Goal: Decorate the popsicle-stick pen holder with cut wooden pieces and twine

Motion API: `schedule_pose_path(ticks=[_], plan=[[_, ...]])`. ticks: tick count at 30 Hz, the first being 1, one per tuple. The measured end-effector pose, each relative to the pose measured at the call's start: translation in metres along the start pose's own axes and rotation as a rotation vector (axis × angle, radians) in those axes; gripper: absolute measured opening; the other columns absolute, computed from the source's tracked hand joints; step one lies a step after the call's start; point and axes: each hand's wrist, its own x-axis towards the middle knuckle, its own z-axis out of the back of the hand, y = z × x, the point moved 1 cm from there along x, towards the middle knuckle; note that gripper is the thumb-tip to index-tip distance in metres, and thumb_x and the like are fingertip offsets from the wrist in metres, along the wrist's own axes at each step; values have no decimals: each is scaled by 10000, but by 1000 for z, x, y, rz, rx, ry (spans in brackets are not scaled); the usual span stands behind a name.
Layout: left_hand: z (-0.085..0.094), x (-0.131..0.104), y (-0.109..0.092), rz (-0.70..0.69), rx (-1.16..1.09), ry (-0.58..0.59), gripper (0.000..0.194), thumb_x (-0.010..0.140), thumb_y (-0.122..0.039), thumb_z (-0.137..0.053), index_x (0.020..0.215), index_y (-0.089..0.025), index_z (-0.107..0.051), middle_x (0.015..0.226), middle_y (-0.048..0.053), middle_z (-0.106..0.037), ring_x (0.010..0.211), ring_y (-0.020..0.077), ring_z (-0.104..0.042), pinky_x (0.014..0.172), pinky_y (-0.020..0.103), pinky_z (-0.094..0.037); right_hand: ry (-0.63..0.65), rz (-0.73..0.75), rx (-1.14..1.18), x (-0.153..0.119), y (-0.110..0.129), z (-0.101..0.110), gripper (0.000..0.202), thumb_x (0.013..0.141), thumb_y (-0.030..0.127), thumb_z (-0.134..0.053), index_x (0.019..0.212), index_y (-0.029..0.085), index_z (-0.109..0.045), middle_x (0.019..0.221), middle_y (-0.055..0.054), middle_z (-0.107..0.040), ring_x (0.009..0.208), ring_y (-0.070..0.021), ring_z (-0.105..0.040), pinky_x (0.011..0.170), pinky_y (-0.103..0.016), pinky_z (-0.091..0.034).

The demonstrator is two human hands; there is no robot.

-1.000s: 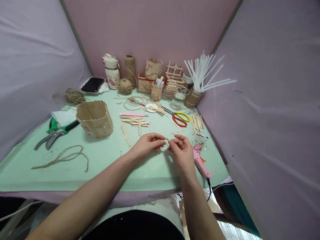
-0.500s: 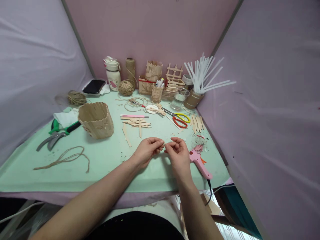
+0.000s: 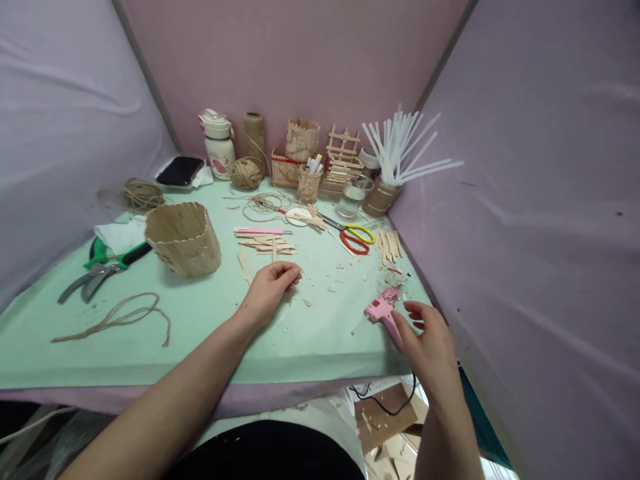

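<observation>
My left hand (image 3: 274, 288) is closed in a pinch above the mat, beside the craft sticks (image 3: 267, 245). Whatever its fingertips hold is too small to make out. My right hand (image 3: 427, 333) reaches over the handle of a pink hot glue gun (image 3: 384, 311), thumb and fingers apart on the handle's right side. The glue gun lies with its nozzle toward the back, and a clear glue stick (image 3: 359, 324) pokes out of it. Small wood chips (image 3: 307, 303) lie between my hands.
A stick-covered container (image 3: 184, 241) and green-handled pruning shears (image 3: 103, 273) lie left, behind a loop of twine (image 3: 115, 319). Scissors (image 3: 356, 239), a cup of water (image 3: 353, 197), and a holder of white glue sticks (image 3: 384, 197) stand toward the back right. A cord hangs off the front edge.
My hands have parted. The right one moved right to the glue gun, while the left moved left, still pinched. The glue gun has turned and its glue stick now shows.
</observation>
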Motion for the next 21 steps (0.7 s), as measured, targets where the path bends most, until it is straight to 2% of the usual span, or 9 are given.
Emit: schedule_pose_path(ticks=[3, 5, 7, 9, 11, 13, 17, 19, 21], plan=[[1, 0, 3, -20, 86, -5, 287, 708, -439, -690, 797, -168, -655, 741, 18, -637, 672, 121, -558, 642, 248, -433, 69, 33, -116, -3, -16, 0, 502, 799, 595, -588, 1048, 160, -619, 1028, -141, -623, 941, -295, -586, 825, -460, -464], [3, 2, 2, -78, 245, -13, 244, 747, -417, -644, 808, -180, -659, 759, 22, -657, 682, 138, -566, 658, 264, -438, 72, 55, -128, -3, -16, -1, 529, 808, 610, -568, 1068, 152, -617, 1033, -148, -618, 959, -302, -582, 839, -461, -455], [5, 6, -4, -167, 502, 29, 202, 783, -375, -592, 806, -190, -669, 784, 35, -682, 713, 168, -583, 685, 290, -443, 52, 78, -123, -2, -11, -2, 525, 822, 602, -556, 1089, 153, -609, 1053, -148, -613, 980, -300, -577, 857, -455, -448], [3, 13, -12, -261, 796, 124, 183, 811, -303, -532, 790, -196, -678, 816, 52, -702, 764, 202, -604, 715, 312, -442, 44, 100, -109, 1, -5, -2, 504, 833, 584, -551, 1098, 158, -604, 1067, -145, -615, 995, -299, -573, 874, -456, -440], [-2, 23, -21, -335, 1079, 206, 203, 817, -225, -488, 778, -191, -684, 846, 78, -706, 815, 233, -618, 729, 325, -437, 57, 115, -90, 4, 0, -2, 476, 845, 565, -547, 1094, 162, -603, 1060, -140, -622, 996, -298, -571, 875, -455, -442], [-10, 35, -29, -377, 1283, 235, 189, 801, -190, -502, 789, -168, -689, 859, 119, -692, 839, 264, -620, 731, 339, -435, 75, 122, -75, 5, 1, -3, 444, 859, 544, -541, 1087, 168, -602, 1050, -134, -628, 994, -293, -572, 869, -449, -446], [-41, 58, -35, -457, 1340, 265, 216, 798, -178, -510, 904, -155, -697, 950, 143, -661, 884, 276, -600, 774, 356, -428, 61, 111, -60, 2, -2, 0, 401, 867, 519, -546, 1071, 178, -603, 1052, -124, -633, 994, -282, -580, 871, -436, -446], [-60, 67, -33, -526, 1255, 368, 248, 808, -179, -484, 930, -182, -699, 976, 113, -657, 918, 252, -584, 808, 335, -418, 54, 104, -48, -1, -5, 1, 397, 867, 519, -551, 1061, 178, -605, 1051, -123, -636, 991, -279, -584, 869, -432, -447], [-76, 76, -27, -526, 1154, 465, 231, 775, -176, -501, 887, -182, -704, 934, 95, -658, 897, 240, -567, 812, 325, -408, 63, 107, -30, -2, -8, 2, 400, 869, 527, -548, 1053, 177, -606, 1039, -121, -640, 980, -276, -588, 861, -426, -452]])
